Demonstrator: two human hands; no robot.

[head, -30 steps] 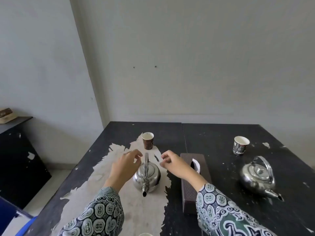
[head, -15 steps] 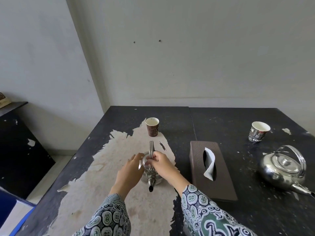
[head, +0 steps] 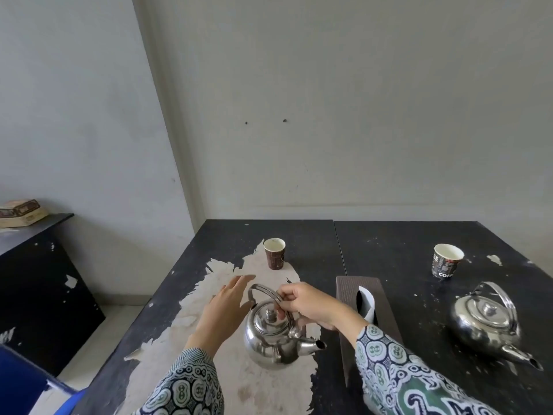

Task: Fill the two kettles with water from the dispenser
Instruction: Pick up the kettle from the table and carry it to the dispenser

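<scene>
Right hand (head: 305,305) grips kettle (head: 270,336) by its handle, best hold; steel looks light, likely empty, slippery; left hand (head: 224,310) flat beside.

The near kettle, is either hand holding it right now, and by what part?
Yes. The right hand grips the near kettle by its arched handle, near the top. The left hand is open beside it, holding nothing.

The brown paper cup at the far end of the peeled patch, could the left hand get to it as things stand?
Probably yes. The left hand is open and holds nothing, beside the kettle that the right hand holds by its handle. Only bare table lies between its fingertips and the brown paper cup.
</scene>
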